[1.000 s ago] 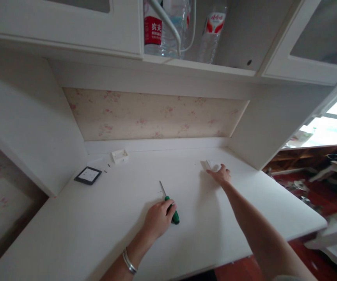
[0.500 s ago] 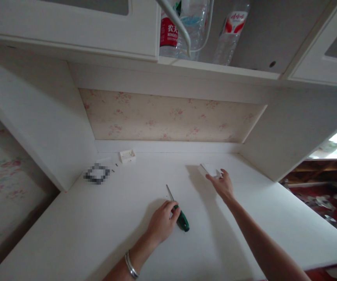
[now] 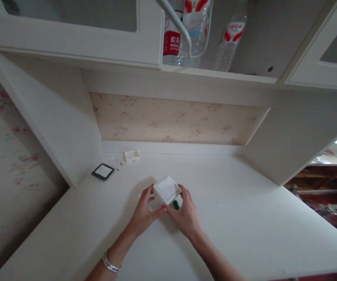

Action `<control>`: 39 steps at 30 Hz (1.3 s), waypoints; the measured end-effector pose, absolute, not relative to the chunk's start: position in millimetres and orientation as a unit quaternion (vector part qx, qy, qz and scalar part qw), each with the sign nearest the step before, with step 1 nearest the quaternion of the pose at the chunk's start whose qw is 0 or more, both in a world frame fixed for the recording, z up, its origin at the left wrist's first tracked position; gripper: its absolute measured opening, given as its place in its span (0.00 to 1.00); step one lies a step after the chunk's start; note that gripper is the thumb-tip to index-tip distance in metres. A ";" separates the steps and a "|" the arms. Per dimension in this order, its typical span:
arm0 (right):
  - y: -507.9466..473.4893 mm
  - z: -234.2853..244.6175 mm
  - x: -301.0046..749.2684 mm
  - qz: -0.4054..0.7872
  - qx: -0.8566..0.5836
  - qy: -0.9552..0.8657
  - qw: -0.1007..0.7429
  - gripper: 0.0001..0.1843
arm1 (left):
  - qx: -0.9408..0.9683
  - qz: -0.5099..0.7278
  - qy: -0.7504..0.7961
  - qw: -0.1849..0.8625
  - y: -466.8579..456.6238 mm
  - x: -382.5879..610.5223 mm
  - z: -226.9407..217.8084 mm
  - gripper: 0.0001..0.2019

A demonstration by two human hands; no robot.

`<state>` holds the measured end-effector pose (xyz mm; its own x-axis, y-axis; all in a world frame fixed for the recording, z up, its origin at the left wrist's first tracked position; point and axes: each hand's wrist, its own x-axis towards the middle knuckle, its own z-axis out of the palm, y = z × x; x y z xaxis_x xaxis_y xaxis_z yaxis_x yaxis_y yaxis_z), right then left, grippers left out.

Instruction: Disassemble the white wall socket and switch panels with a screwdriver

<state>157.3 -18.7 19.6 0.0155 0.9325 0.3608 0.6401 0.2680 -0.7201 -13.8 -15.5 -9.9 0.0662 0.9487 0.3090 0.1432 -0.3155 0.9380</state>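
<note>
Panel: the white square panel (image 3: pixel 166 189) is held over the middle of the desk (image 3: pixel 233 222), tilted, with its flat face and inset square in view; its underside is hidden.
Left hand: the left hand (image 3: pixel 144 214) grips the panel at its left side, fingers curled to the far left corner and thumb at the near corner.
Right hand: the right hand (image 3: pixel 188 217) holds the opposite side, fingers at the right corner and thumb close to the left thumb. Both grips are only as wide as the panel.
Green handle: a green handle (image 3: pixel 176 204) shows beside the panel, near the right thumb; the rest is hidden. It seems to lie on the desk, not held.
Box: the shallow white box (image 3: pixel 132 159) sits near the back ledge, open side up, well apart from the panel.
Dark bits: two small dark bits (image 3: pixel 121 164) lie loose between box and plate; too small to identify.
Plate: the black-rimmed plate (image 3: pixel 103 171) lies flat at the left, untouched.
Done so far: the panel is in both hands, apparently clear of the desk.
Left undone: panel, box and plate are all separate; nothing visible is joined or fastened.
</note>
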 end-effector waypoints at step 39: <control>-19.7 -33.2 202.1 0.066 -0.527 -0.770 0.352 0.13 | 0.723 0.365 0.508 0.294 -15.0 -39.6 -24.5 0.46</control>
